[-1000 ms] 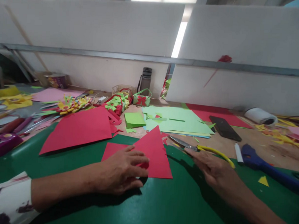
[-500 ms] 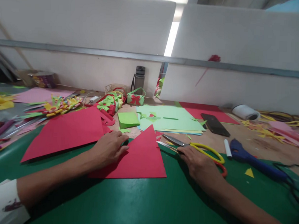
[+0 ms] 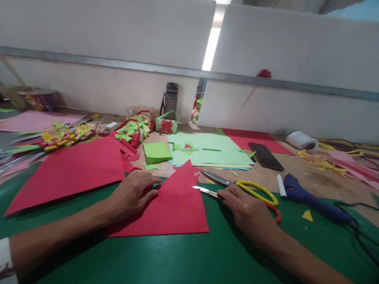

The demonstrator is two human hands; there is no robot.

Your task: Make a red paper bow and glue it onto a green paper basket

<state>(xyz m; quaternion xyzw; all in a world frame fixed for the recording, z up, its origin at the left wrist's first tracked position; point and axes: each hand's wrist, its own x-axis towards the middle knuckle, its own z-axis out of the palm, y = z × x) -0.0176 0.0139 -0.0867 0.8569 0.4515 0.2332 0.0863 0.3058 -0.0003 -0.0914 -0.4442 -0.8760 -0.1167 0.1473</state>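
Note:
A folded red paper sheet (image 3: 174,208) with a pointed top lies on the green mat (image 3: 159,262). My left hand (image 3: 133,194) rests on its left side, thumb and fingers apart, pressing on the paper. In my right hand (image 3: 243,203) is a slim craft knife (image 3: 208,192); its grip is hidden by my fingers. The blade tip touches or overlaps the sheet's right slanted edge near the top. Scissors (image 3: 253,186) with yellow and orange handles lie behind and partly under my right hand. To the left lies another red sheet (image 3: 78,170).
Pale green sheets (image 3: 207,157) and a bright green folded paper (image 3: 157,151) lie behind. A phone (image 3: 266,156), white marker (image 3: 281,186) and blue glue gun (image 3: 312,202) are at right. Small paper baskets (image 3: 166,125) and a bottle (image 3: 171,101) stand near the white wall panels.
The view has shifted slightly, so most things appear further left. The knife tip has come from just beside the red sheet's right edge onto it. My left hand stays on the sheet.

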